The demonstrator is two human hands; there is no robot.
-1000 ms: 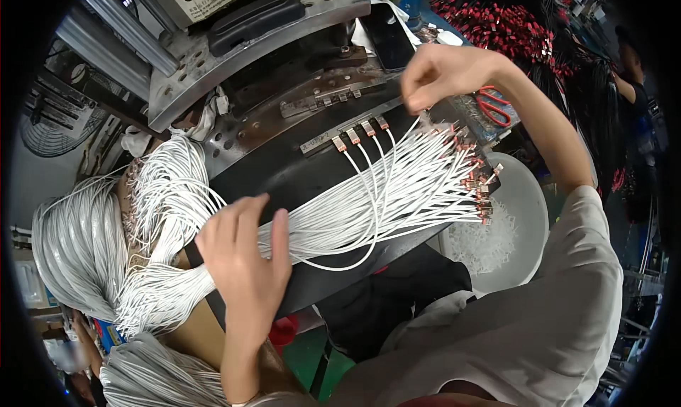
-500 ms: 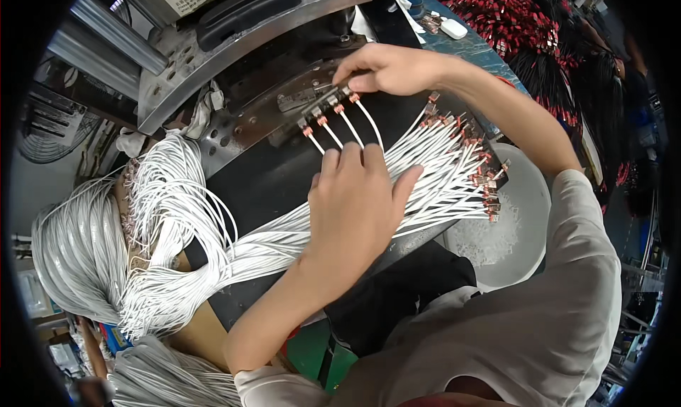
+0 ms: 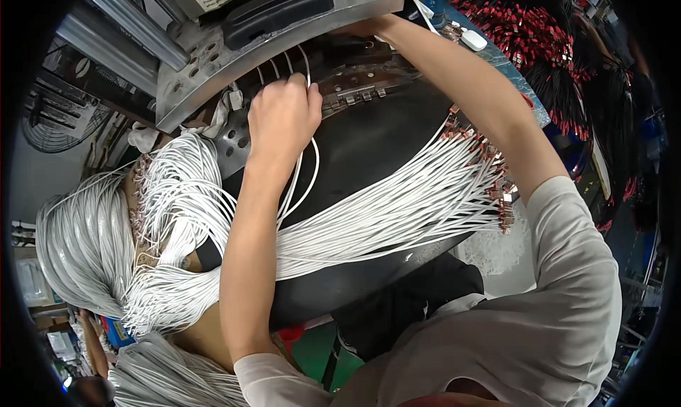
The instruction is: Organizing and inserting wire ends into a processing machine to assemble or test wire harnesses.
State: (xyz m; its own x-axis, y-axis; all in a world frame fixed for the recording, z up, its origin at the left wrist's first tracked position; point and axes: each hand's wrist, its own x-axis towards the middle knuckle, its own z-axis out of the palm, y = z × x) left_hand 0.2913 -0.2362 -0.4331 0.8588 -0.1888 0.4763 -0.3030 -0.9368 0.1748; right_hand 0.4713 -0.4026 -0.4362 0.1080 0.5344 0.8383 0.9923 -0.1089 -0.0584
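Note:
My left hand (image 3: 282, 116) is closed around several white cables (image 3: 310, 169). Their far ends rise past my knuckles and go under the metal plate (image 3: 284, 34) of a machine. My right hand (image 3: 362, 28) reaches under the right part of the same plate; its fingers are hidden there. A small metal holder with slots (image 3: 362, 95) lies on the machine's bed, just right of my left hand. Across the black work surface (image 3: 362, 151) stretches a thick bundle of white cables (image 3: 383, 208), whose right ends carry small orange and metal connectors (image 3: 505, 212).
Coiled grey-white cables (image 3: 81, 244) hang at the left, with more below. Metal posts (image 3: 135, 17) rise at the upper left. A pale tub (image 3: 496, 261) with clear bits stands right of the work surface. Black cables with red ends (image 3: 518, 34) pile up at the far right.
Both hands have moved away from me toward the machine, the left also leftward. The cable ends have gone under the plate, and my right hand has slipped beneath it.

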